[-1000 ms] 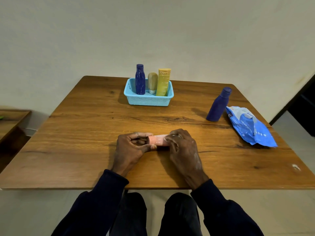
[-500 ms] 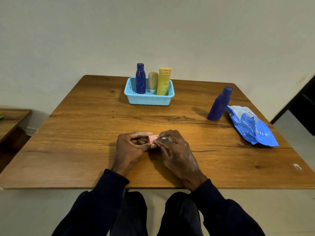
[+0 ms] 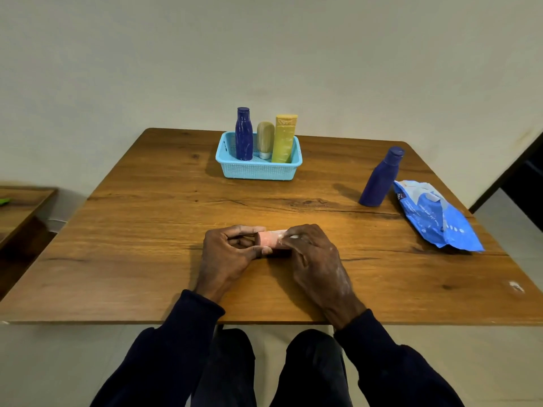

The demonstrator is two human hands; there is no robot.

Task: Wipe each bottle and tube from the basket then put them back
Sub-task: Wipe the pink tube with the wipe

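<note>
I find the pink tube [image 3: 269,240] lying crosswise at the centre of the frame, low over the table [image 3: 147,230]. The left hand [image 3: 226,254] grips its left end, thumb and fingers curled round it. The right hand [image 3: 311,254] is curled over its right end, holding a white wipe [image 3: 282,235] against it (only a sliver shows). At upper centre the basket [image 3: 258,171] holds a blue bottle [image 3: 244,135], a beige tube [image 3: 265,138] and a yellow tube [image 3: 283,139], all upright. At right a second blue bottle [image 3: 380,179] stands just beside a blue wipes pack [image 3: 435,218].
</note>
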